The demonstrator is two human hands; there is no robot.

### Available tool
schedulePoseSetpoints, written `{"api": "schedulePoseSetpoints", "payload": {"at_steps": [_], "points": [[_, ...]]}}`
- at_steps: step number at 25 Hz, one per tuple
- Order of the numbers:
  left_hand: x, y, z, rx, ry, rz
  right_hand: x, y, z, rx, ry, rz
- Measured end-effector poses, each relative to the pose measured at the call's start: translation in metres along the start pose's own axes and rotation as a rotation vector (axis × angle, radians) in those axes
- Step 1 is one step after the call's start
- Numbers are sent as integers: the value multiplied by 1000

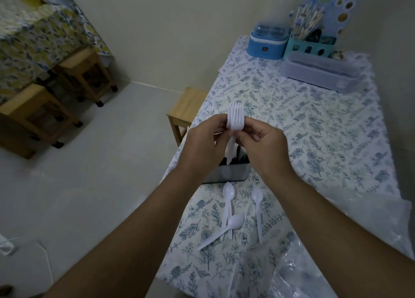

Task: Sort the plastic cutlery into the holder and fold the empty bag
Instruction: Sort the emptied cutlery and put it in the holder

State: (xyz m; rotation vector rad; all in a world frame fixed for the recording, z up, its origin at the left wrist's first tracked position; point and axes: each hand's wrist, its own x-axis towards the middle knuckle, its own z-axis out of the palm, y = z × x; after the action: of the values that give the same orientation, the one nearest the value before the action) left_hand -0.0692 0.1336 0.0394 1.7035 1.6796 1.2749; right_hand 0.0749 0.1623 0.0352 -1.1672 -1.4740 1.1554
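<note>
My left hand [202, 145] and my right hand [262, 145] together pinch a stacked bunch of white plastic forks [234, 118], tines up, held above the holder. The metal cutlery holder [226, 174] stands on the table just below my hands, mostly hidden by them, with white handles showing inside. Three white plastic spoons [229, 199] lie loose on the floral tablecloth in front of the holder. A clear plastic bag [318, 264] lies crumpled at the near right, partly under my right forearm.
The table [325, 129] has a floral cloth and stands against the right wall. At its far end are a blue box [267, 41], a teal organiser with sticks [311, 44] and a clear lidded container [318, 73]. A wooden stool [186, 109] stands by the table's left edge.
</note>
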Motion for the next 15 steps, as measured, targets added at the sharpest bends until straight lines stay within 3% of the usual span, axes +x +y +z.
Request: {"api": "schedulePoseSetpoints", "payload": {"at_steps": [12, 15], "points": [[-3, -14, 8, -51, -17, 8, 3, 9, -3, -297, 40, -180], [-5, -16, 14, 156, -85, -18, -5, 18, -2, -336, 39, -112]]}}
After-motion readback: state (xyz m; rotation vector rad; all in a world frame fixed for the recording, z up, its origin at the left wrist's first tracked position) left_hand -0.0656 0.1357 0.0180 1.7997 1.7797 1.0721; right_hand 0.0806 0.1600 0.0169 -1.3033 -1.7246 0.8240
